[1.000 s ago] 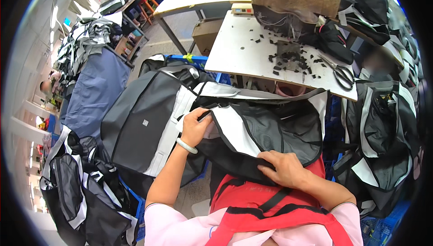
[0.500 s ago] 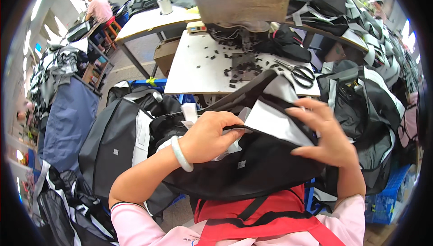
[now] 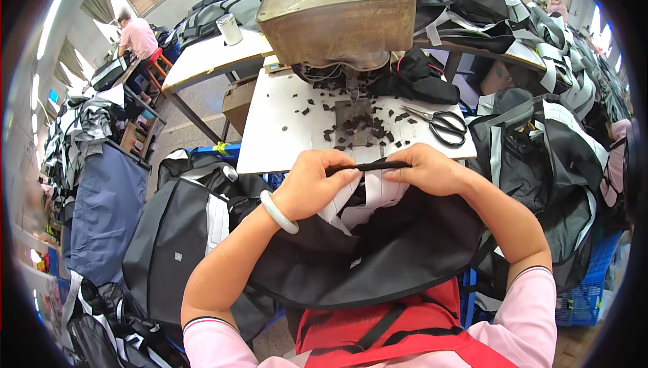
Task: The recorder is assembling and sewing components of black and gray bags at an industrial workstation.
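— Where is the black fabric piece (image 3: 405, 240)?

— Towards six o'clock in the view, draped over the red apron (image 3: 331, 321), its upper edge lifted near the centre.

— And the hands?

— Both are grasping. The left hand (image 3: 312, 184), at the piece's eleven o'clock, pinches the black edging (image 3: 374, 165) between thumb and fingers; the right hand (image 3: 435, 172), at one o'clock, grips the same edging. White fabric (image 3: 378, 196) shows just below, between them.

— Anything to read?

— A small pale label (image 3: 356, 263) near the piece's middle, its marks too tiny to make out. A similar square tag (image 3: 177, 257) sits on the dark bag (image 3: 145, 270) at eight o'clock in the view, equally illegible.

— Beyond the hands?

— At twelve, black scraps (image 3: 368, 125) litter the white table (image 3: 270, 132) below a brown box-shaped machine (image 3: 337, 20). Scissors (image 3: 449, 128) lie between two and three o'clock.
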Available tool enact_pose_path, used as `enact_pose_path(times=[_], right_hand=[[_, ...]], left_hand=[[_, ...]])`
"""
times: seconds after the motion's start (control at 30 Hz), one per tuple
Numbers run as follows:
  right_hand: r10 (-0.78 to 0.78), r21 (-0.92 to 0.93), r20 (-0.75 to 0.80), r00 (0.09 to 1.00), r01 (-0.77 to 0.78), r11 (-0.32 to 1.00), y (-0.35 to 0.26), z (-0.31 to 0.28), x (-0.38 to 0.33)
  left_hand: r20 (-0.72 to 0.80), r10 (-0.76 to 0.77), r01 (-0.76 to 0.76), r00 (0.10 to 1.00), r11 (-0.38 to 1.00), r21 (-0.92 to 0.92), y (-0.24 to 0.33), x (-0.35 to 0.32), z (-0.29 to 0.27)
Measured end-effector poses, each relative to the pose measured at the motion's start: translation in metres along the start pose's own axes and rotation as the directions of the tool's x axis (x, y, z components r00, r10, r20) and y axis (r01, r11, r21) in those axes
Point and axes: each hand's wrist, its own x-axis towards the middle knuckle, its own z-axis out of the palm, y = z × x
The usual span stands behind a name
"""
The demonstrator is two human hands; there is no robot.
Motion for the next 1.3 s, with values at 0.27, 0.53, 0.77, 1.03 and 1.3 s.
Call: enact_pose_path(times=[0.27, 0.53, 0.77, 1.03, 1.3], right_hand=[[0.024, -0.142, -0.071, 0.997, -0.034, 0.989, 0.019, -0.04, 0.047], [0.051, -0.167, -0.038, 0.998, -0.057, 0.984, 0.044, -0.058, 0.084], [0.017, -0.089, 0.004, 1.0, -0.016, 0.996, 0.057, -0.068, 0.109], [0.088, 0.008, 0.038, 0.995, -0.089, 0.996, 0.046, -0.079, 0.11], [0.08, -0.256, -0.189, 0.979, -0.128, 0.958, 0.062, -0.088, 0.058]], left_hand=[[-0.023, -0.145, 0.142, 0.989, 0.986, -0.083, -0.03, 0.063, -0.012], [-0.075, -0.269, 0.255, 0.96, 0.954, -0.158, -0.06, 0.092, -0.015], [-0.075, -0.32, 0.306, 0.944, 0.939, -0.157, -0.073, 0.107, -0.022], [-0.065, -0.296, 0.278, 0.953, 0.938, -0.208, -0.071, 0.117, -0.025], [-0.196, -0.317, 0.257, 0.928, 0.925, -0.279, -0.075, 0.068, -0.066]])
